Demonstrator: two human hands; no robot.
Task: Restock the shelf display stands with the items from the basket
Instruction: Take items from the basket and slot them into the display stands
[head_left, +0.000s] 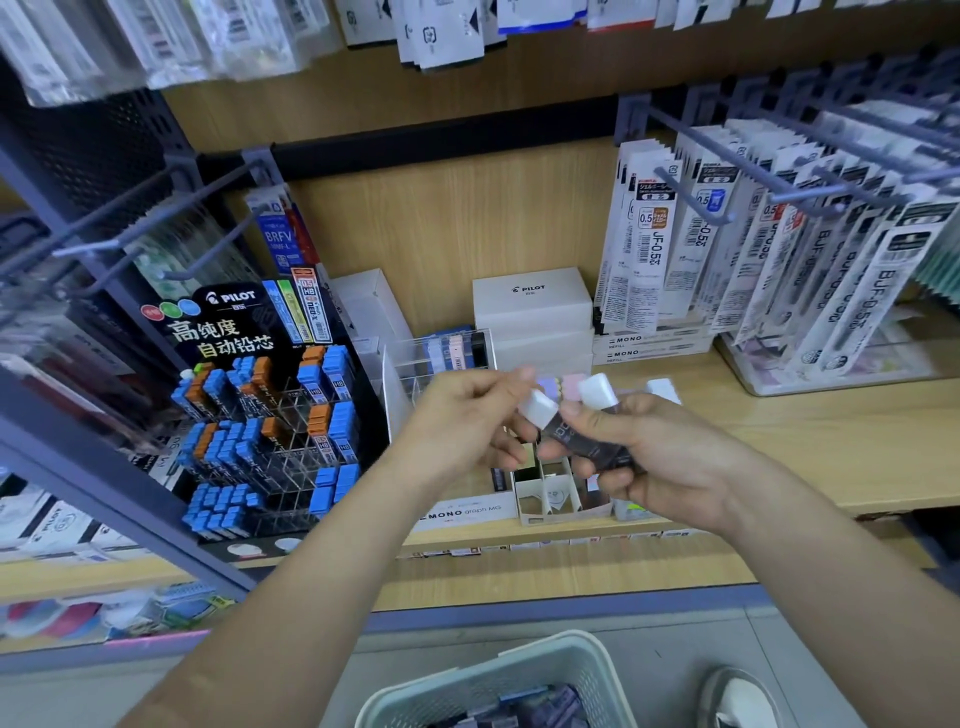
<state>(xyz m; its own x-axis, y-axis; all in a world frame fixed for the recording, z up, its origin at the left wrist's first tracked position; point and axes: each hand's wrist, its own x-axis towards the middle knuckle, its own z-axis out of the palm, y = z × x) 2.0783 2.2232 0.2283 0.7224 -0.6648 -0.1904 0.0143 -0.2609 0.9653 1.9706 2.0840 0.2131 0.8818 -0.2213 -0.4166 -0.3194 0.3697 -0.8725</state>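
My right hand (639, 457) grips a small bunch of dark lead-refill cases with white caps (597, 392). My left hand (467, 426) pinches the white cap of one of those cases (539, 408), right beside my right hand. Both hands hover above a white MONO display stand (550, 493) with partly empty slots on the wooden shelf (831, 441). A pale green basket (498, 680) with more dark cases sits at the bottom of the view.
A black Pilot lead display (270, 426) with blue and orange cases stands at the left. A clear acrylic stand (436, 358) and white Pilot boxes (532, 304) sit behind. Refill packs hang from hooks (779, 244) at the right. My shoe (743, 701) is by the basket.
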